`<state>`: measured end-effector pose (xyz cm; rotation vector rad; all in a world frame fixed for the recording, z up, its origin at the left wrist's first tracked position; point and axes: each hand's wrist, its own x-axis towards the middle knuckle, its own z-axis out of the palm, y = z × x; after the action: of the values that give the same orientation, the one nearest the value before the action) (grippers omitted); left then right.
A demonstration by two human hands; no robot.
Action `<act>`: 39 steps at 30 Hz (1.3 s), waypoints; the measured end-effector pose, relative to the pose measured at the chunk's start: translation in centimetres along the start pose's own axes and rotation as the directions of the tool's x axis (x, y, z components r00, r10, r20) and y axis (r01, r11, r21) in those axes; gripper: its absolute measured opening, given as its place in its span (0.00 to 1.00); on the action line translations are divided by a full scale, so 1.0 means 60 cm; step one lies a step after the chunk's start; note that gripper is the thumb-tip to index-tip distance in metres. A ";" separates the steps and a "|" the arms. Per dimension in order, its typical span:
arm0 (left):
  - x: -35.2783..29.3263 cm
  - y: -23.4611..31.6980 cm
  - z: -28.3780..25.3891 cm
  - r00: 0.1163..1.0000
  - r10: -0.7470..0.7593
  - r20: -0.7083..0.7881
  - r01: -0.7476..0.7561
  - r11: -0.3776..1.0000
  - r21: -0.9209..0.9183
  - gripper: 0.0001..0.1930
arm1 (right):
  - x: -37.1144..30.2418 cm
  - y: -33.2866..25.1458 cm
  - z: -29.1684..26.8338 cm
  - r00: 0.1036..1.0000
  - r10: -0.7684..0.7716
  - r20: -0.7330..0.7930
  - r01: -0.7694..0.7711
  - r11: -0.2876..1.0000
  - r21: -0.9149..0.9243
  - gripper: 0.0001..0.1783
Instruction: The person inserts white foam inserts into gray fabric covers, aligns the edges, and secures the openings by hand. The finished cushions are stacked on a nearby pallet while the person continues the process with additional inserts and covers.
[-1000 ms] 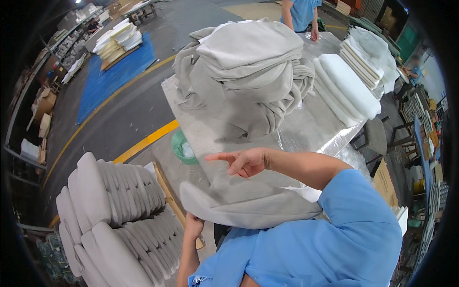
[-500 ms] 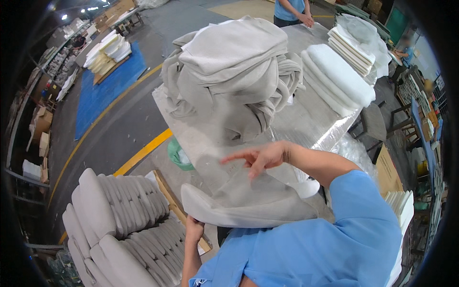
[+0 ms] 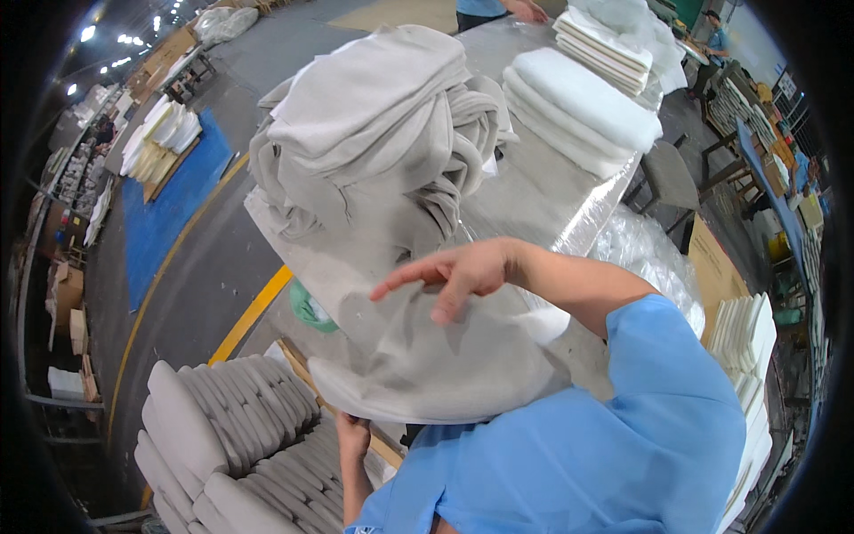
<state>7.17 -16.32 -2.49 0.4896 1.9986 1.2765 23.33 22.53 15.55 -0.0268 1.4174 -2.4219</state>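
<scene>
A light grey fabric-covered cushion (image 3: 463, 378) lies at the near edge of the table, close against my blue shirt. My left hand (image 3: 354, 433) grips its lower left edge, the fingertips partly hidden beneath it. Over the cushion's far side hovers my right hand (image 3: 467, 274), index finger stretched out and thumb apart, holding nothing. Beyond it on the table rises a big heap of loose grey fabric covers (image 3: 374, 116).
Finished grey cushions (image 3: 222, 409) stand in packed rows at the lower left. White padding sheets (image 3: 587, 107) are stacked on the table's far right. A green bag (image 3: 307, 307) sits beside the table; a chair (image 3: 667, 173) stands right. Another person's hand (image 3: 527, 11) shows at the far edge.
The view has shifted, so the table and heap sit further left. The cushion's upper face has come more into view. My left hand keeps its edge; my right hand stays spread above.
</scene>
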 end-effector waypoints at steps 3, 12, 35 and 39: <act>0.030 -0.002 0.001 0.997 0.030 0.074 -0.035 0.997 0.063 0.20 | 0.015 0.041 -0.056 0.939 0.188 -0.287 -0.272 0.918 -0.288 0.40; 0.015 0.015 0.015 1.000 0.015 -0.028 -0.014 0.999 0.032 0.23 | -0.135 0.065 -0.009 0.838 -0.179 -0.515 -0.028 0.929 -0.368 0.31; 0.125 0.041 -0.034 0.818 -0.052 0.572 0.095 0.994 -0.046 0.22 | -0.197 0.095 0.100 0.386 -0.601 -0.700 -0.601 0.412 -0.685 0.12; 0.143 0.036 -0.036 0.846 -0.052 0.531 0.067 0.998 -0.008 0.22 | -0.176 0.079 0.150 0.335 -0.644 -0.688 -0.466 0.522 -0.714 0.10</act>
<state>-0.35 -11.22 -3.05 0.6793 1.5128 0.9880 36.24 15.92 17.60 1.3675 3.1112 -1.2504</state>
